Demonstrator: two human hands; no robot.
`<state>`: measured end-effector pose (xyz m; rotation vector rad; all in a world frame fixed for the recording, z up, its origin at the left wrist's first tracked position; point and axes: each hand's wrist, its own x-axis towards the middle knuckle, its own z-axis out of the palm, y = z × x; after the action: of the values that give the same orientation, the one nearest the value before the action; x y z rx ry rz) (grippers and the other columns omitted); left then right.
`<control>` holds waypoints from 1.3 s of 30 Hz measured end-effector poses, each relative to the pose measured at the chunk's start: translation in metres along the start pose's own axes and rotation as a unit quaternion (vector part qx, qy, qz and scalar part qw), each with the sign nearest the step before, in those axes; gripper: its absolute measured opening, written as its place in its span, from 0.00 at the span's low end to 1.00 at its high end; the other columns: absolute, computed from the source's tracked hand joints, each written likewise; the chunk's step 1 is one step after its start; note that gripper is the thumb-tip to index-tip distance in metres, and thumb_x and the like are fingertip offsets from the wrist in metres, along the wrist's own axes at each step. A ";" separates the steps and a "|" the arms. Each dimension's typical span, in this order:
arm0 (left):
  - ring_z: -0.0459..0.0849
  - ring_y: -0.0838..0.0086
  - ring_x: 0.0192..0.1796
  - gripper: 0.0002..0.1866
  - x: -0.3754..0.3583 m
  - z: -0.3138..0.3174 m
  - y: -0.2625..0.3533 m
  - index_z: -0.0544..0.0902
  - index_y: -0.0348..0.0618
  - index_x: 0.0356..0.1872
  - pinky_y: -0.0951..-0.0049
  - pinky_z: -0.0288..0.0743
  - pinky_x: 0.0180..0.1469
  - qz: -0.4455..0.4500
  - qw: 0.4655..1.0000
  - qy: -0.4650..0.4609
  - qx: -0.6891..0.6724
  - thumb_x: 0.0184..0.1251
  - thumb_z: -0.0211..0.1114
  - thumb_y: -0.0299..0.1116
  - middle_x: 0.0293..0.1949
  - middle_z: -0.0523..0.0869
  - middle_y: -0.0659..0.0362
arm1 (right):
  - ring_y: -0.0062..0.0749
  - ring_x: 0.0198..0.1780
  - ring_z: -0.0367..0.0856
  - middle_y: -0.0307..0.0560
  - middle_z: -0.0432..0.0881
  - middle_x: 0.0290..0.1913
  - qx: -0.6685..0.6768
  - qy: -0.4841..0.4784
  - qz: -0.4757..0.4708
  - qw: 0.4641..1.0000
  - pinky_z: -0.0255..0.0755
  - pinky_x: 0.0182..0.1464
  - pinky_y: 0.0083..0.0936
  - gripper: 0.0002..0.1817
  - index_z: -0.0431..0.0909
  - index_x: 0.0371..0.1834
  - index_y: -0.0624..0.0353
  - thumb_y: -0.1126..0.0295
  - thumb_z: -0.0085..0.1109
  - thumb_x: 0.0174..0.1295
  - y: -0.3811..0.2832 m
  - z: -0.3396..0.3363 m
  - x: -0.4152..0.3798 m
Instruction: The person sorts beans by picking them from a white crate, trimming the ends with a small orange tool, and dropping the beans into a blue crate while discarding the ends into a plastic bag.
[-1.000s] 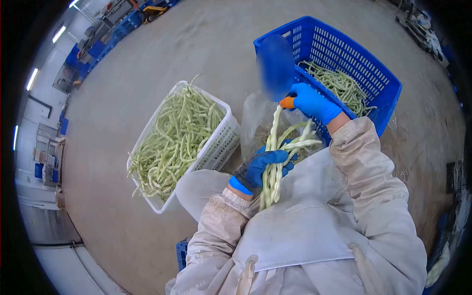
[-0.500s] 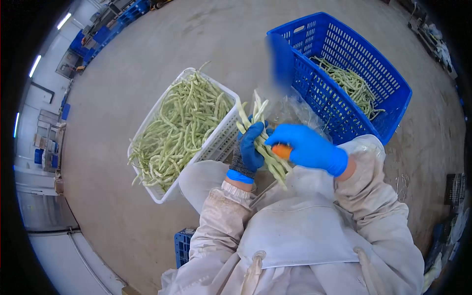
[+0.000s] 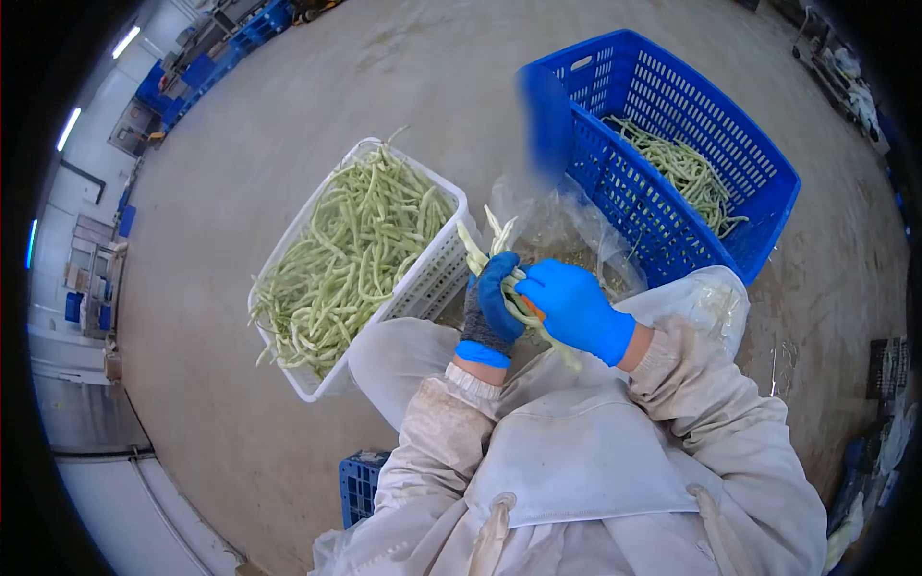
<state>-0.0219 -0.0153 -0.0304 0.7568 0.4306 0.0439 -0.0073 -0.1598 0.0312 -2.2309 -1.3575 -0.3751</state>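
Note:
My left hand [image 3: 497, 298], in a dark blue and grey glove, is wrapped round a small bunch of green beans [image 3: 474, 252]. The bean tips stick out above the fist and their lower ends hang below it. Right beside it, my right hand [image 3: 576, 307], in a bright blue glove, is closed on an orange-handled tool [image 3: 531, 308], held against the beans. Most of the tool is hidden by the fingers. To the left stands a white crate [image 3: 424, 280] heaped with green beans [image 3: 360, 250].
A blue crate [image 3: 615, 182] with more beans [image 3: 687, 173] inside stands at the upper right. Clear plastic bagging [image 3: 600, 235] lies beside it. Near my left elbow is a small blue crate [image 3: 359, 485].
My right hand has moved slightly down and left, closer to my left hand, covering more of the beans and the tool. My left hand has shifted a little lower.

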 end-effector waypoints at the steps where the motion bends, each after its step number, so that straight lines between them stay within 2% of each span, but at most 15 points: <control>1: 0.80 0.70 0.35 0.09 -0.001 0.000 0.001 0.78 0.41 0.39 0.69 0.76 0.39 0.001 1.000 0.001 0.000 0.62 0.60 0.34 0.31 0.80 0.55 | 0.43 0.35 0.75 0.47 0.73 0.31 0.042 0.009 0.041 0.998 0.72 0.34 0.36 0.04 0.75 0.31 0.56 0.70 0.56 0.53 -0.001 -0.004 -0.004; 5: 0.80 0.70 0.35 0.09 -0.006 -0.001 0.011 0.77 0.40 0.38 0.69 0.76 0.41 0.005 0.998 -0.005 -0.059 0.62 0.60 0.35 0.31 0.80 0.56 | 0.47 0.37 0.75 0.49 0.74 0.31 0.202 0.019 0.206 0.957 0.71 0.37 0.39 0.07 0.76 0.36 0.58 0.73 0.56 0.54 -0.004 -0.016 -0.021; 8: 0.80 0.69 0.40 0.13 -0.007 -0.003 0.002 0.76 0.39 0.43 0.68 0.76 0.45 0.253 0.939 -0.010 0.233 0.60 0.61 0.33 0.35 0.79 0.55 | 0.48 0.37 0.75 0.50 0.74 0.35 0.199 -0.005 0.173 0.965 0.70 0.36 0.37 0.09 0.76 0.42 0.57 0.74 0.56 0.58 0.003 -0.010 -0.029; 10: 0.81 0.69 0.38 0.14 -0.001 -0.006 0.004 0.74 0.40 0.46 0.68 0.77 0.43 0.151 0.983 0.020 0.099 0.61 0.60 0.33 0.35 0.80 0.55 | 0.48 0.37 0.75 0.50 0.74 0.35 0.181 -0.013 0.162 0.970 0.70 0.36 0.37 0.10 0.76 0.43 0.57 0.74 0.56 0.58 0.006 -0.009 -0.028; 18: 0.80 0.71 0.34 0.18 -0.016 0.026 0.010 0.70 0.43 0.52 0.72 0.77 0.37 0.166 0.979 0.114 0.018 0.62 0.60 0.30 0.34 0.79 0.57 | 0.48 0.36 0.76 0.50 0.75 0.34 -0.011 -0.042 0.120 0.992 0.70 0.35 0.36 0.09 0.76 0.42 0.57 0.74 0.56 0.57 0.002 -0.001 -0.020; 20: 0.80 0.71 0.34 0.18 -0.014 0.033 0.004 0.70 0.43 0.52 0.72 0.77 0.36 0.186 0.976 0.117 0.006 0.61 0.61 0.29 0.34 0.79 0.58 | 0.48 0.35 0.76 0.51 0.75 0.31 0.202 0.128 0.301 0.923 0.71 0.37 0.38 0.05 0.78 0.33 0.59 0.73 0.55 0.54 0.003 0.013 -0.024; 22: 0.79 0.72 0.32 0.20 -0.009 0.041 -0.003 0.69 0.44 0.53 0.72 0.76 0.35 0.312 0.939 0.133 0.065 0.60 0.62 0.27 0.33 0.79 0.59 | 0.50 0.35 0.76 0.52 0.76 0.31 0.279 0.136 0.378 0.872 0.71 0.37 0.39 0.04 0.78 0.30 0.59 0.72 0.56 0.54 0.012 0.028 -0.030; 23: 0.79 0.72 0.32 0.20 -0.006 0.038 -0.005 0.69 0.44 0.53 0.72 0.76 0.35 0.310 0.939 0.132 0.066 0.60 0.62 0.27 0.33 0.79 0.59 | 0.51 0.34 0.77 0.53 0.77 0.31 0.354 0.142 0.450 0.807 0.72 0.37 0.39 0.04 0.78 0.28 0.60 0.72 0.56 0.53 0.017 0.036 -0.034; 24: 0.79 0.72 0.33 0.20 0.000 0.032 -0.007 0.68 0.44 0.54 0.72 0.76 0.35 0.311 0.935 0.155 0.066 0.60 0.62 0.27 0.33 0.78 0.59 | 0.51 0.34 0.77 0.53 0.77 0.31 0.353 0.144 0.452 0.806 0.72 0.37 0.39 0.04 0.78 0.28 0.60 0.72 0.56 0.53 0.030 0.042 -0.043; 26: 0.79 0.73 0.37 0.19 -0.008 0.027 0.016 0.69 0.38 0.53 0.75 0.74 0.39 0.282 0.942 0.164 0.083 0.64 0.61 0.33 0.35 0.79 0.58 | 0.51 0.37 0.78 0.53 0.80 0.35 -0.052 0.047 0.390 0.918 0.73 0.39 0.39 0.07 0.80 0.33 0.60 0.70 0.57 0.54 0.068 0.039 -0.073; 28: 0.79 0.74 0.36 0.18 -0.008 0.023 0.040 0.69 0.38 0.51 0.74 0.74 0.38 0.315 0.937 0.132 0.074 0.64 0.60 0.34 0.34 0.79 0.58 | 0.51 0.44 0.78 0.55 0.79 0.42 0.016 0.018 0.503 0.864 0.72 0.44 0.38 0.11 0.81 0.40 0.60 0.70 0.58 0.54 0.096 0.018 -0.094; 29: 0.79 0.74 0.35 0.16 -0.010 0.019 0.046 0.70 0.38 0.49 0.74 0.74 0.37 0.343 0.931 0.109 0.066 0.64 0.60 0.34 0.33 0.79 0.58 | 0.51 0.44 0.78 0.55 0.79 0.42 0.017 0.014 0.501 0.865 0.72 0.44 0.38 0.11 0.81 0.40 0.60 0.70 0.58 0.54 0.104 0.019 -0.093; 32: 0.79 0.74 0.33 0.18 -0.010 0.015 0.045 0.69 0.38 0.52 0.73 0.75 0.35 0.308 0.943 0.107 0.071 0.64 0.59 0.32 0.33 0.79 0.57 | 0.52 0.53 0.73 0.60 0.72 0.54 0.027 0.102 0.223 0.969 0.70 0.52 0.36 0.20 0.75 0.54 0.59 0.72 0.57 0.55 0.082 0.003 -0.063; 34: 0.79 0.73 0.34 0.22 -0.008 0.016 0.042 0.65 0.40 0.58 0.73 0.75 0.36 0.307 0.944 0.101 0.065 0.64 0.58 0.29 0.36 0.79 0.56 | 0.47 0.51 0.75 0.55 0.75 0.50 0.258 0.061 0.235 0.935 0.69 0.52 0.33 0.17 0.74 0.53 0.58 0.72 0.56 0.60 0.043 -0.018 -0.030; 39: 0.79 0.73 0.35 0.27 -0.022 0.040 0.041 0.62 0.40 0.62 0.72 0.75 0.37 0.339 0.933 0.106 0.061 0.63 0.59 0.27 0.39 0.79 0.56 | 0.47 0.42 0.77 0.52 0.78 0.39 0.149 -0.015 0.172 0.974 0.71 0.43 0.35 0.12 0.75 0.47 0.58 0.72 0.55 0.59 0.017 -0.025 -0.004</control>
<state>-0.0218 -0.0162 0.0310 1.0002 0.3599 0.7598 0.0061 -0.1829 0.0453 -2.1644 -0.9408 -0.0125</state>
